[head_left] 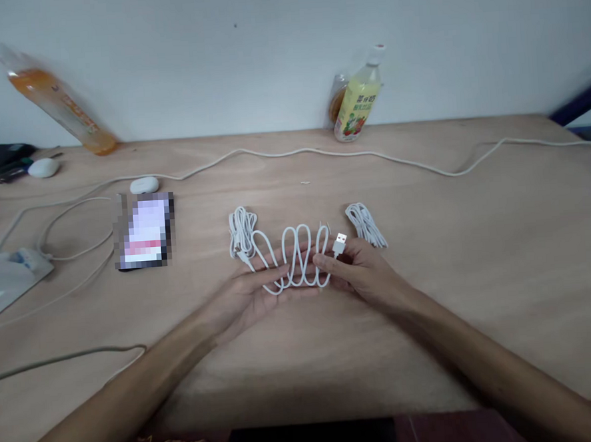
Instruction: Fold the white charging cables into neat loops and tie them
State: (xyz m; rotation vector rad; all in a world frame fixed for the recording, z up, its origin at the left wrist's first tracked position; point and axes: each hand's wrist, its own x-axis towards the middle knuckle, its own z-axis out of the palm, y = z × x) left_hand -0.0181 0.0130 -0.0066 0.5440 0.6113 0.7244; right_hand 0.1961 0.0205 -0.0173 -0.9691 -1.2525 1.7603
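Locate the thin white plastic-sheathed cable (300,257), laid in loose upright loops, between both hands at the near-middle of the pale wood-grain tabletop (477,250); contact with the surface impossible to confirm. At its right end, note the white USB plug with a silver metal tip (340,241), pointing up and away; at its left end, an apparent white connector, blurred.

Left hand (249,287): thumb across the left loops, fingers spread beneath, gripping lightly. Right hand (366,270): thumb against the rightmost loop beside the plug, fingers curled under, likewise pinching the cable.

Handling: expect low weight, a flexible but springy sheath, and smooth, slightly slippery loops, liable to fan apart if loosely held. Take hold across several loops at once, thumb over and fingers under. Treat the plug and its neck as the fragile points; avoid bending there.

Just beyond the looped cable's left end, find a tied white cable bundle (242,229); beyond its right end, a second white bundle of folded cable (364,225). Well left of the looped cable: a dark-edged smartphone with lit, pixelated screen (148,223), with a glossy white oval case (144,185) just behind. Farther beyond the looped cable: a long white cord (271,156) across the tabletop, then a yellow-green labelled bottle with white cap (361,100) to the right and an orange-filled clear bottle (63,108) to the far left.
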